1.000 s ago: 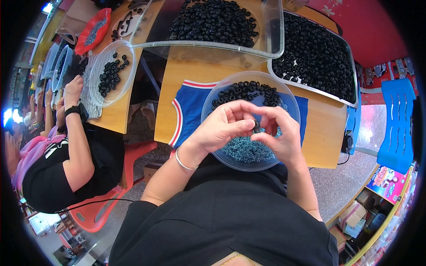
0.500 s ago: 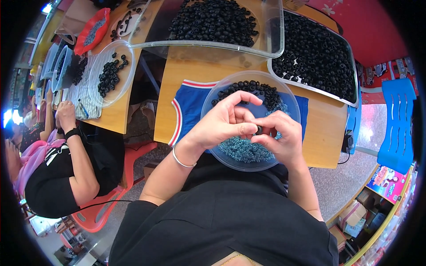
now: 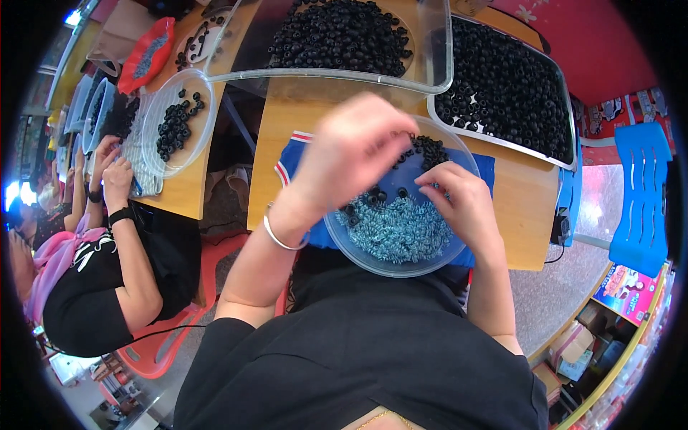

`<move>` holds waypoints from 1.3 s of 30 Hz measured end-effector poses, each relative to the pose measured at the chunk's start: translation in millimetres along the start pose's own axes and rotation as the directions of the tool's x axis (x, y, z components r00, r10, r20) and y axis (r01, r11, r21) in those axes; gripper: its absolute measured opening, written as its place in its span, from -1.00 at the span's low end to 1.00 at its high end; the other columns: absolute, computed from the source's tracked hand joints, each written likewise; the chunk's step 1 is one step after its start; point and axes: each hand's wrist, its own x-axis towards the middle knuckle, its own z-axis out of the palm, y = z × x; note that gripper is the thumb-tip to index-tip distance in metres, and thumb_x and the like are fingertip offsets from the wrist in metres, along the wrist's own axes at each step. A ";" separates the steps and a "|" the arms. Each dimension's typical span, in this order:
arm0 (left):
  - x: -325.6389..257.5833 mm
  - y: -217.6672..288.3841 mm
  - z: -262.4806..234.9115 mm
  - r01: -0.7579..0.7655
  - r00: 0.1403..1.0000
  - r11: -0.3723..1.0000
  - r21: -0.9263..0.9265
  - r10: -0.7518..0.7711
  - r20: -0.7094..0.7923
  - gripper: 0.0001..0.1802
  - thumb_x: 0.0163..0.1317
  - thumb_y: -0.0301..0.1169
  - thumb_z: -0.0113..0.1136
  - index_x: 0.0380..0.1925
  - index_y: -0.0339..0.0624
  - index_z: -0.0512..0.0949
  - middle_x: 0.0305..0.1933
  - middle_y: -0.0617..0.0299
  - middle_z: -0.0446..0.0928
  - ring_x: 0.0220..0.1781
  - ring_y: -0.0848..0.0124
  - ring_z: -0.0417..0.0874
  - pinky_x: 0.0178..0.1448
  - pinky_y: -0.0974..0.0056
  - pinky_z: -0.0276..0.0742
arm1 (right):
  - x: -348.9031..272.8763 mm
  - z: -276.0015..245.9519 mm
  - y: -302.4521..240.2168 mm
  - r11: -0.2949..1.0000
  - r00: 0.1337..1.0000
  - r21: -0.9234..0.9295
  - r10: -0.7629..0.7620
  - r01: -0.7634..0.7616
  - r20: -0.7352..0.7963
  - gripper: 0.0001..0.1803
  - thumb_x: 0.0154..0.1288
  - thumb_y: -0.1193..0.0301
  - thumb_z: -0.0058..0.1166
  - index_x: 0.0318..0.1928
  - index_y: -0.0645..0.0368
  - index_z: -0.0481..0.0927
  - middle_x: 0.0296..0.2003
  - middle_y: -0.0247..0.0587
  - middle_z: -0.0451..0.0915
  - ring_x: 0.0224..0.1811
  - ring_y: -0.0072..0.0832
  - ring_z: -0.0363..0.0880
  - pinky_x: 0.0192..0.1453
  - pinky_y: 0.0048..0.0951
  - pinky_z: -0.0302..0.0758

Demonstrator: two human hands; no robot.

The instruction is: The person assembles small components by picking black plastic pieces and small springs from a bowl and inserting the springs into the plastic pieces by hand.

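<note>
A round clear plastic tub (image 3: pixel 469 254) stands in front of me. In it, small blue-grey coil springs (image 3: pixel 401 233) fill the near part, and round black plastic pieces (image 3: pixel 432 152), some with holes, lie at the far side. My left hand (image 3: pixel 355 154) is raised over the tub's left side, its fingers smeared by motion. My right hand (image 3: pixel 462 204) hovers over the tub's right side with thumb and fingertips pinched together; what sits between them is too small to make out. Under the tub lies a blue cloth (image 3: pixel 484 172) with red-and-white trim.
A clear bin (image 3: pixel 430 87) and a white-rimmed tray (image 3: pixel 494 137), both heaped with black pieces, stand beyond the tub on the wooden table (image 3: pixel 527 226). To the left, a co-worker (image 3: pixel 93 301) sits beside another round container (image 3: pixel 206 140). A blue chair (image 3: pixel 640 208) is at right.
My hands were together over the tub around a black piece. They have parted: the left swung up and away, while the right stayed low near the tub's right side.
</note>
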 end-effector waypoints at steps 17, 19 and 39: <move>-43.7 -22.6 51.1 -0.110 0.895 0.971 0.212 0.004 0.445 -0.79 -0.11 -0.62 0.16 -0.39 -0.21 0.59 -0.32 0.15 0.52 -0.20 0.16 0.56 -0.10 0.19 0.53 | -2.6 24.2 1.5 0.903 0.995 -0.421 -0.060 0.089 0.082 -0.83 -0.03 0.52 0.18 -0.34 0.16 0.54 -0.41 -0.21 0.56 -0.33 -0.25 0.60 -0.29 -0.26 0.54; -42.7 -18.5 48.3 -0.002 0.907 0.993 0.118 -0.048 0.419 -0.78 -0.07 -0.64 0.16 -0.35 -0.23 0.60 -0.31 0.16 0.52 -0.19 0.20 0.59 -0.09 0.22 0.55 | -3.2 21.9 2.2 0.929 0.994 -0.356 -0.102 0.106 0.030 -0.82 -0.02 0.54 0.17 -0.31 0.17 0.58 -0.39 -0.18 0.55 -0.34 -0.25 0.60 -0.29 -0.29 0.55; -53.9 -4.7 40.0 0.574 0.787 0.333 -0.748 -0.475 0.394 -0.61 0.12 -0.64 0.22 -0.04 -0.28 0.38 -0.15 0.20 0.54 -0.07 0.50 0.60 0.06 0.37 0.57 | -7.3 11.9 -9.0 0.955 0.982 0.266 -0.089 0.132 -0.166 -0.71 0.02 0.63 0.29 -0.19 0.09 0.72 -0.40 -0.34 0.56 -0.45 -0.60 0.52 -0.41 -0.60 0.47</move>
